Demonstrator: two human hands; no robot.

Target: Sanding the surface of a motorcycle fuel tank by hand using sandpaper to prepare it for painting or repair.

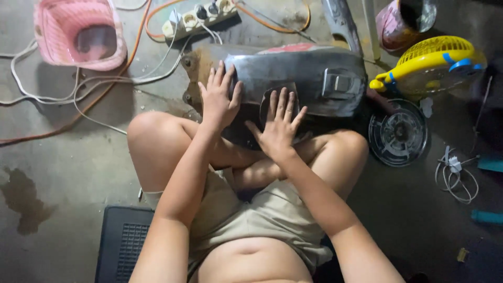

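Seated sanding of a motorcycle fuel tank (304,78), viewed from above. The dark grey tank is laid on its side on the concrete floor (63,157), resting against the crossed legs, with its rusty end toward the power strip (201,15). The left hand (219,99) is laid flat on the tank's near end, fingers spread and pinching nothing, apparently as a brace. The right hand (280,123) is pressed flat, fingers slightly fanned, on what appears to be a sheet of sandpaper (277,102) held against the tank's side. For an even finish, pressure is best spread across the whole palm rather than the fingertips, the sheet kept flat to the curve, and the tank steadied so that it is not rolled. A yellow fan (432,63), a pink basket (78,31) and loose cables (94,84) are seen nearby.
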